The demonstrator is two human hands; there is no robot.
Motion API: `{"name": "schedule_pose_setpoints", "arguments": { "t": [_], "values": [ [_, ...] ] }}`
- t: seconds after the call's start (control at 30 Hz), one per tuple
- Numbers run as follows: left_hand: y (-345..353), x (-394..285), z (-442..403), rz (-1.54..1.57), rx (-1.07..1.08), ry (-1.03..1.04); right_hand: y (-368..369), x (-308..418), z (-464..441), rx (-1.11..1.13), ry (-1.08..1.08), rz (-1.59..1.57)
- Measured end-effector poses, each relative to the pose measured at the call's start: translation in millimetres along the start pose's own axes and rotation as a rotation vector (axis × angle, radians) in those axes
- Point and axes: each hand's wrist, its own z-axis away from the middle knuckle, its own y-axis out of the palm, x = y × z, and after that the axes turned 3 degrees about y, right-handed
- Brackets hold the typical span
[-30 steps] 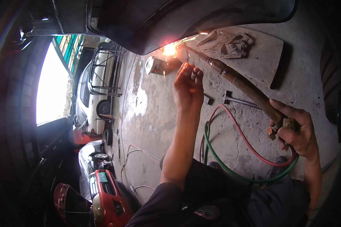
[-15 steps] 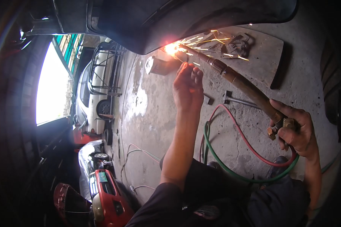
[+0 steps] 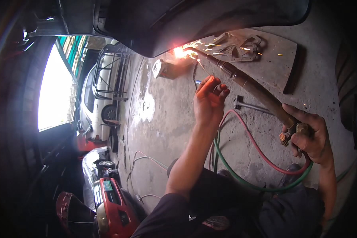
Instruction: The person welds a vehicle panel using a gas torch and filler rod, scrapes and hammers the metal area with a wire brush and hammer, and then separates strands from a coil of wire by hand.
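Observation:
My right hand [image 3: 311, 137] is closed around the valve end of a brass gas torch [image 3: 258, 89]. The torch points up and left, and a bright flame with flying sparks [image 3: 181, 52] burns at its tip, against the lower edge of a dark car body panel [image 3: 146, 23]. Below the flame, my left hand [image 3: 210, 97] pinches a thin welding rod [image 3: 204, 68] between thumb and fingers. The rod's upper end glows, a little apart from the brightest spot. Glare hides the exact point being heated. A red hose [image 3: 244, 123] and a green hose [image 3: 235, 175] run from the torch.
On the concrete floor stand a can [image 3: 159, 69] and, farther right, a hammer [image 3: 252, 106]. Metal parts [image 3: 244, 47] lie on a flat sheet [image 3: 283, 51] behind the torch. Leftward are a white vehicle [image 3: 107, 75] and a red car bumper [image 3: 117, 210].
My left hand has moved right and down, away from the flame, and the rod now shows more clearly. My right hand and the torch have barely moved.

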Motion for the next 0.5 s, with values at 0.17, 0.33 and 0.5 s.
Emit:
{"name": "schedule_pose_setpoints", "arguments": {
  "t": [0.17, 0.33, 0.5],
  "values": [
    [-0.6, 5.5, 1.9, -0.044, -0.003, -0.069, -0.5, 0.0, -1.3, 0.006, -0.004, -0.009],
    [-0.4, 8.6, 1.9, -0.064, 0.000, -0.085, 0.7, 0.6, -1.5, 0.002, 0.008, -0.026],
    [-2.7, 10.6, 0.5, -0.059, 0.002, -0.078, 0.4, -0.1, -1.3, 0.007, 0.007, -0.021]
  ]
}}
